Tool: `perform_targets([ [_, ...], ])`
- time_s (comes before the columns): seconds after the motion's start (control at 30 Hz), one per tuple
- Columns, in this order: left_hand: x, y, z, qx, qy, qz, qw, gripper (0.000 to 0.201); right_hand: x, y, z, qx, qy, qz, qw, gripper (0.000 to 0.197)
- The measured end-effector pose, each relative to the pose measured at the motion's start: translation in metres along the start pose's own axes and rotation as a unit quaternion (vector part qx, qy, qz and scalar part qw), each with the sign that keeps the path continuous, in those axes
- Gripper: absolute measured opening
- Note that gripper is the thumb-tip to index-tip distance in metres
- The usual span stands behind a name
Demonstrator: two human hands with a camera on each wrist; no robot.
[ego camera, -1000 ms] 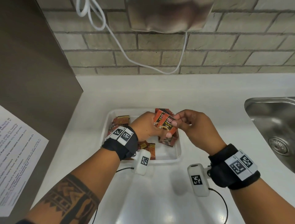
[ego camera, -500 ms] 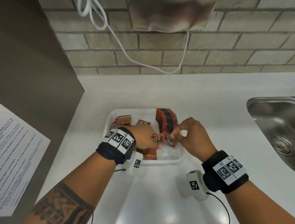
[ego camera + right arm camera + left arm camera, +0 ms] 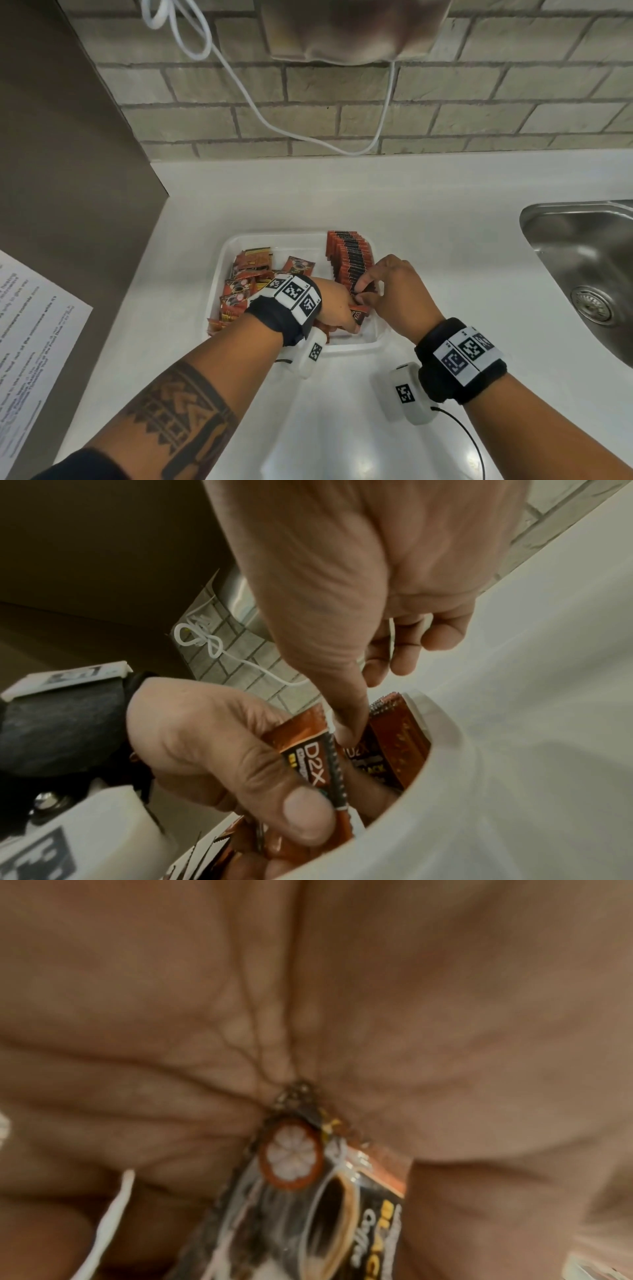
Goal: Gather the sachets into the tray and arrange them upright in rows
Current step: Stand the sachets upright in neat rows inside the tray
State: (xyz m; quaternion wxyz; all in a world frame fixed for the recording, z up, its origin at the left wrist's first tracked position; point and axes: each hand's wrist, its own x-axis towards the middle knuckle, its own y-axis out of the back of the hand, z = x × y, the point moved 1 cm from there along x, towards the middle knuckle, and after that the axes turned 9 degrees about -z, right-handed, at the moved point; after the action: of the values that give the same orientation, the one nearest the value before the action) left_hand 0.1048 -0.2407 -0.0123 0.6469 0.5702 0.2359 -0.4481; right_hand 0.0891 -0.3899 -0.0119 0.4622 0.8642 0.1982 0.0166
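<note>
Head view, item one: white tray (image 3: pixel 342 349) under both hands, an upright row of sachets (image 3: pixel 349 260) just beyond the right hand (image 3: pixel 394 294), loose sachets (image 3: pixel 239 291) heaped left of the left hand (image 3: pixel 334 305). Left hand pinches one sachet (image 3: pixel 308 753) edge-up, apparently ready for slotting in. Right hand's fingertips (image 3: pixel 349 723) press the row's near end, likely keeping it from toppling.
</note>
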Motion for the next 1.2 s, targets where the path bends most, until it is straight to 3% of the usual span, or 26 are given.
perform_targets([
  [0.23, 0.000, 0.001, 0.000, -0.001, -0.005, -0.007, 1.000, 0.041, 0.001, 0.004, 0.006, 0.045, 0.000, -0.002, 0.999, 0.016],
  [0.7, -0.031, 0.013, -0.011, -0.107, -0.051, -0.005, 0.993, 0.033, -0.017, 0.026, -0.002, 0.090, 0.032, 0.052, 0.994, 0.010],
  [0.83, -0.049, 0.018, -0.020, -0.250, -0.138, 0.011, 0.958, 0.018, -0.026, 0.028, -0.012, 0.178, 0.054, 0.009, 0.982, 0.004],
  [0.97, -0.053, 0.016, -0.021, -0.337, -0.234, 0.019, 0.912, 0.014, -0.021, 0.034, -0.014, 0.219, 0.058, 0.026, 0.974, 0.005],
  [1.1, -0.053, 0.015, -0.023, -0.303, -0.241, 0.086, 0.918, 0.012, -0.016, 0.044, -0.016, 0.232, 0.048, 0.045, 0.971, 0.006],
  [1.2, -0.050, 0.013, -0.025, -0.261, -0.212, 0.157, 0.929, 0.024, -0.016, 0.049, -0.022, 0.211, 0.051, 0.042, 0.975, 0.010],
])
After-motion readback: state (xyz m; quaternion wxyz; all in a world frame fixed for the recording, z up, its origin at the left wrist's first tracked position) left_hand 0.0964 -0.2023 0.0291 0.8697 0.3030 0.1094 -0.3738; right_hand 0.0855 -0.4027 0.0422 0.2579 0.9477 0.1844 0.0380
